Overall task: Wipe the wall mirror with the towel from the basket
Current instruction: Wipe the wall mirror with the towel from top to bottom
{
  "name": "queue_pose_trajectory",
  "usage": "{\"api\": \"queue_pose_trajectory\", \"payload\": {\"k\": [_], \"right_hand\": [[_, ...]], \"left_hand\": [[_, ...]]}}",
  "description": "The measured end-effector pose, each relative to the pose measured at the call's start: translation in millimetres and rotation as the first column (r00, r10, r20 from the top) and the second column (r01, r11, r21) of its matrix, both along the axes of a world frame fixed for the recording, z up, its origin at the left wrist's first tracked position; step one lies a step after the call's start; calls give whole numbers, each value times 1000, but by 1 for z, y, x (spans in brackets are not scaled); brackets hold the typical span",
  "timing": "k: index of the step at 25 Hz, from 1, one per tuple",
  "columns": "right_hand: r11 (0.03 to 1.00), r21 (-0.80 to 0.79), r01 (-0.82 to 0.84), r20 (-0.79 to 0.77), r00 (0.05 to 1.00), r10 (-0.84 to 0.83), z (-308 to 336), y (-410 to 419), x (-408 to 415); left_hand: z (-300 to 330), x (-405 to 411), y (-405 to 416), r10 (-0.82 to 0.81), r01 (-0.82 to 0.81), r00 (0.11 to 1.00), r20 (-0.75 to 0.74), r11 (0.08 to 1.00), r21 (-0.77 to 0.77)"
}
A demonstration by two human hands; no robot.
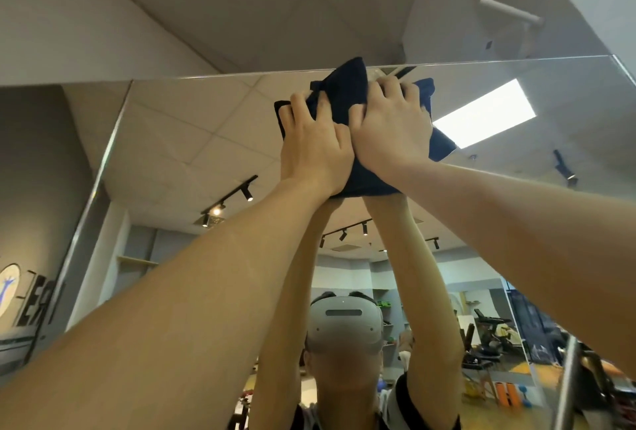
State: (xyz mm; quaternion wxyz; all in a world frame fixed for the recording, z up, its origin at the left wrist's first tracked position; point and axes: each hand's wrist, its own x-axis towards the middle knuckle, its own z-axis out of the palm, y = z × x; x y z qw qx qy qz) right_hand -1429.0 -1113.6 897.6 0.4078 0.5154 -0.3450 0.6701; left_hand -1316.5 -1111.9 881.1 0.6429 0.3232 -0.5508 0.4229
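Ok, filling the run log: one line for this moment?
stage: wiping | left hand, right hand: gripping towel | mirror: top edge

Both arms raised overhead, left grip [311,150] & right grip [390,130] side by side, fingers curled.
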Motion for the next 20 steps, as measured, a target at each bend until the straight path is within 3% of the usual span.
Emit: {"api": "queue_pose_trajectory", "payload": {"k": [20], "right_hand": [[1000, -19, -4, 10, 1000, 4, 0, 9, 204]], "left_hand": [[2, 205, 10, -29, 29, 1000, 12, 1000, -7]]}}
